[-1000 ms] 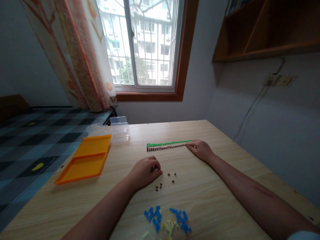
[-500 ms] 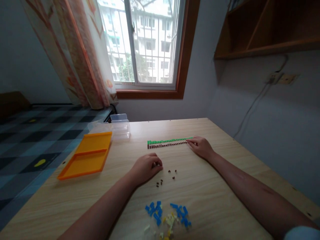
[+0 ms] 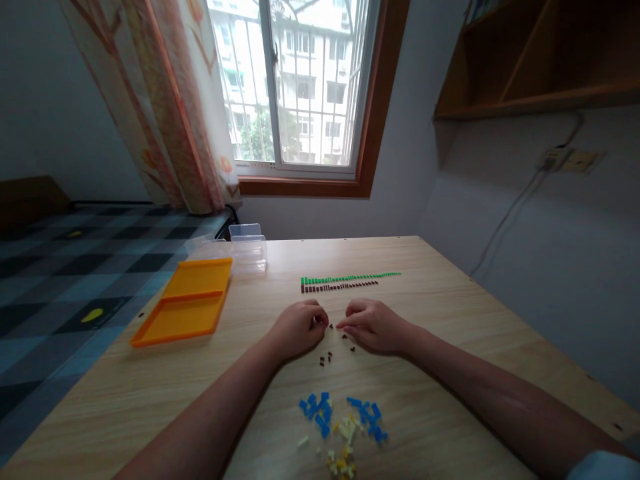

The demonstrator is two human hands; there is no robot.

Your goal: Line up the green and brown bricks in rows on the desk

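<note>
My left hand (image 3: 301, 328) rests on the table with its fingers curled into a pinch; what lies inside the pinch is hidden. A tiny dark brown brick (image 3: 331, 326) sits right at its fingertips. From the other side my right hand (image 3: 374, 325) points at that brick, its index finger stretched out and no piece visible in it. Several loose brown bricks (image 3: 329, 357) are scattered below the hands. Beyond them run two lines of small pieces: a green row (image 3: 345, 278) and a shorter brown row (image 3: 340, 287) in front of it.
Blue pieces (image 3: 370, 415) and pale yellow pieces (image 3: 347, 430) lie in heaps near the front. An orange two-part tray (image 3: 193, 310) is on the left, with clear plastic boxes (image 3: 249, 253) behind it. A checked bed (image 3: 100, 253) adjoins the table's left side.
My right hand has moved from the right end of the brown row back toward my left hand. The right end of the green row now shows. The view has shifted slightly.
</note>
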